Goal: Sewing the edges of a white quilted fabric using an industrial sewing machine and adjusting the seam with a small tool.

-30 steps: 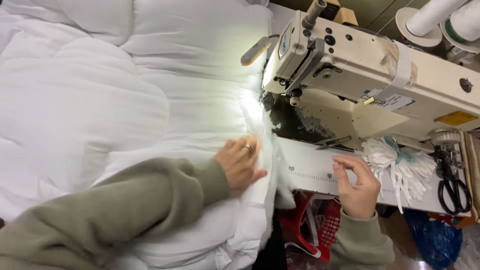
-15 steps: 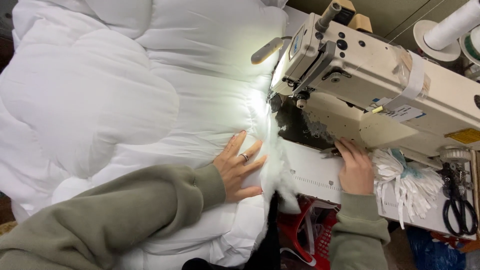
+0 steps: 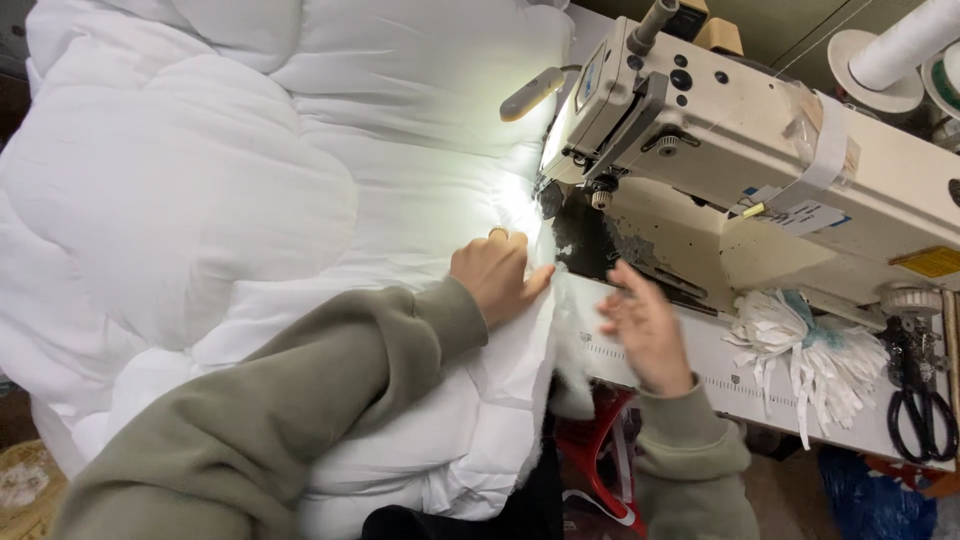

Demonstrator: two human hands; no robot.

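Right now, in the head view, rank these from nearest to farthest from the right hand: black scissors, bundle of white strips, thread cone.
From the right hand:
1. Bundle of white strips, just to its right on the machine table.
2. Black scissors, farther right, near the table's edge.
3. Thread cone, top right, behind the sewing machine.

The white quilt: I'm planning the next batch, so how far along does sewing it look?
Done: the white quilt already shows puffed, stitched panels. In hand: the left hand presses its edge flat near the needle of the sewing machine; the right hand hovers, blurred, over the machine bed. Left: filling pokes out at the near edge, so that seam looks open.
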